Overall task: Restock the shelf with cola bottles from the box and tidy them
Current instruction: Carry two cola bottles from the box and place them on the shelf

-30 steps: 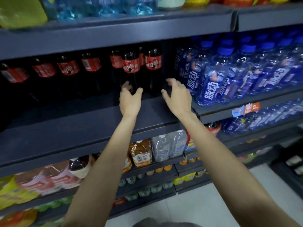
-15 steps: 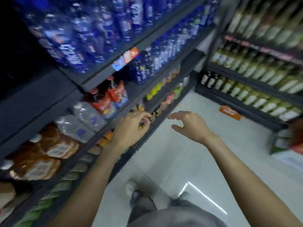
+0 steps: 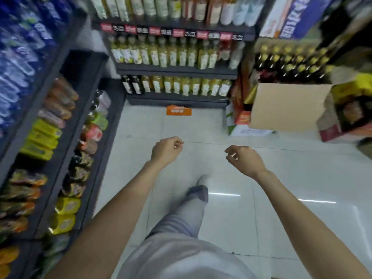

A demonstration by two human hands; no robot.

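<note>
While both arms reach over the floor [image 3: 231, 174], left hand [image 3: 166, 151] and right hand [image 3: 244, 161] hang loosely curled, empty; cardboard box [image 3: 287, 107] sits beyond the right hand, contents unseen.

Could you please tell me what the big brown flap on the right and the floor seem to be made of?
The flap looks like plain corrugated cardboard: flat, matte tan, unprinted, with straight cut edges. The floor appears to be glossy pale tile, probably ceramic: thin grout lines cross it and ceiling lights reflect as bright streaks.
</note>
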